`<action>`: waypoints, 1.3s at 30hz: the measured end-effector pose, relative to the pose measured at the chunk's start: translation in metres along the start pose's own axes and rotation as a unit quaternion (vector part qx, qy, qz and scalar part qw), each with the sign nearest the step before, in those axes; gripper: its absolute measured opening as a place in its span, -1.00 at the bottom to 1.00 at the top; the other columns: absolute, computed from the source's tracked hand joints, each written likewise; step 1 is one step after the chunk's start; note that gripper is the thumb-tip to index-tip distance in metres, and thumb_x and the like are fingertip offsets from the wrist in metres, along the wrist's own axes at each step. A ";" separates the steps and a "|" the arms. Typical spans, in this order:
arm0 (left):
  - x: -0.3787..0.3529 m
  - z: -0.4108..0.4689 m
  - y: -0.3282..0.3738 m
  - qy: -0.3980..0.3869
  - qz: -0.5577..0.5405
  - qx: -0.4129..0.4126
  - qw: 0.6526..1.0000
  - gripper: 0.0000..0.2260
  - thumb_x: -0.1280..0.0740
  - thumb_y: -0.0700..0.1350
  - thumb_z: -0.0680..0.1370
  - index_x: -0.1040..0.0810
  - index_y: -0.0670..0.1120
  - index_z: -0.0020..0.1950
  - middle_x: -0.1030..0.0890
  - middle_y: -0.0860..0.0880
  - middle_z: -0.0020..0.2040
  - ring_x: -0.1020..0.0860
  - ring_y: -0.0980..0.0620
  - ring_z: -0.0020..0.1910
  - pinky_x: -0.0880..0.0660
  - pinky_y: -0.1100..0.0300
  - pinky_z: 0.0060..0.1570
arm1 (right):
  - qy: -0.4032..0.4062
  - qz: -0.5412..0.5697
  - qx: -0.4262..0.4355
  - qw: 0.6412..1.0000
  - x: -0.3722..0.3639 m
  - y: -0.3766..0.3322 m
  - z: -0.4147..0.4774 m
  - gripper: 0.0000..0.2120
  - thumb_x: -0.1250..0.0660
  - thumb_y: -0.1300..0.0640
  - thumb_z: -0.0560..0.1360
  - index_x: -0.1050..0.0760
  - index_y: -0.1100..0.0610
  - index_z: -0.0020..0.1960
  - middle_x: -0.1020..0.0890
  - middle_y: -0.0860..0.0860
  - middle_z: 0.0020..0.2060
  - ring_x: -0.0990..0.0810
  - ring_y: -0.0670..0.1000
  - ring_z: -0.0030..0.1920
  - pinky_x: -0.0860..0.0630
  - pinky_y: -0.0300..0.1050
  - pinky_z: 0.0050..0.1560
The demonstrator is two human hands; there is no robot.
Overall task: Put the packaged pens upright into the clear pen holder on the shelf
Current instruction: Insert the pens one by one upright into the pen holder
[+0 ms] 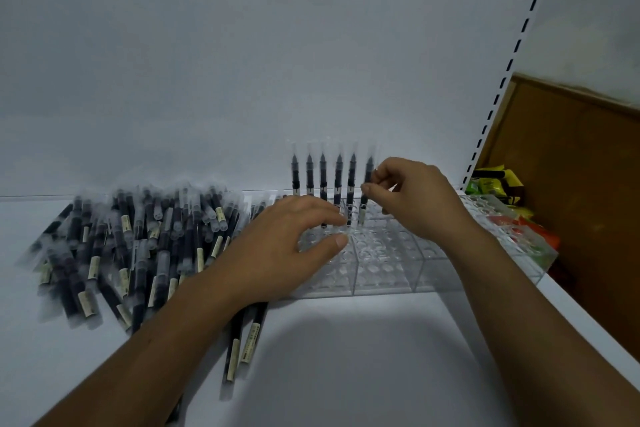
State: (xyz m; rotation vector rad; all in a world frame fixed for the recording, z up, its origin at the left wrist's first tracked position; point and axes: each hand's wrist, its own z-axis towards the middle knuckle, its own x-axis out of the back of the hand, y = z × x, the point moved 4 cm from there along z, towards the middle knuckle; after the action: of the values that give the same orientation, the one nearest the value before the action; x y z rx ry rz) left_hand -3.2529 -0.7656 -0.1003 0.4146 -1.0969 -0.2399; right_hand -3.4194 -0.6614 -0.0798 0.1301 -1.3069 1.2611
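Seen from the head camera, the right hand point(415, 199) pinches a packaged pen point(368, 168) between thumb and forefinger, holding it upright with its lower end down in a back-row hole of the clear pen holder point(381, 272). This pen stands at the right end of a row, just beside five upright pens point(323, 177) already seated along the holder's rear edge. The left hand point(287, 248) lies over the holder's left end with its fingers loosely curved and released, gripping nothing that shows, its fingertips near the bases of the standing pens. The holder sits on the white shelf point(346, 364), close to the back panel point(242, 62). To its left a large pile of packaged pens point(138, 246) lies flat, and two loose pens point(242, 347) lie partly under the left forearm. Beyond the holder's right end, past the slotted upright point(512, 55), some bright packets point(491, 184) lie against a brown board point(571, 166).
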 end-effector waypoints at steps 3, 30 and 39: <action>0.000 0.001 0.001 -0.003 0.002 0.000 1.000 -0.62 -0.17 0.23 0.51 -0.55 0.16 0.25 -0.48 0.28 0.23 -0.33 0.36 0.23 -0.19 0.46 0.20 | 0.003 0.004 -0.005 1.000 0.000 -0.002 0.000 -0.89 -0.39 -0.05 0.51 -0.51 -0.04 -0.11 -0.62 -0.13 -0.22 -0.62 -0.05 -0.20 -0.55 -0.10 -0.12; 0.077 -0.172 -0.027 0.075 0.059 0.371 0.924 -0.59 -0.32 0.32 0.44 -0.42 0.05 0.08 -0.55 0.13 -0.10 -0.51 0.16 -0.16 -0.41 0.19 -0.22 | -0.134 -0.098 0.170 0.971 -0.071 -0.137 -0.148 -0.76 -0.23 -0.22 0.55 -0.46 -0.08 -0.14 -0.48 -0.14 -0.27 -0.49 -0.05 -0.22 -0.36 -0.13 -0.27; 0.085 -0.160 -0.029 0.027 0.019 0.421 0.907 -0.51 -0.43 0.25 0.41 -0.39 -0.03 0.11 -0.61 -0.01 -0.09 -0.59 0.01 -0.09 -0.51 0.08 -0.10 | -0.128 0.008 0.110 0.986 -0.068 -0.133 -0.161 -0.73 -0.35 -0.20 0.47 -0.48 -0.04 -0.25 -0.50 -0.14 -0.41 -0.44 -0.15 -0.34 -0.31 -0.18 -0.34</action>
State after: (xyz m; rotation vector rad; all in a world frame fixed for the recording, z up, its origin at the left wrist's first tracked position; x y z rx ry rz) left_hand -3.0718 -0.7919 -0.1069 1.1615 -1.1139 0.3037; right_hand -3.2028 -0.6442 -0.1150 0.4516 -1.3845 1.4358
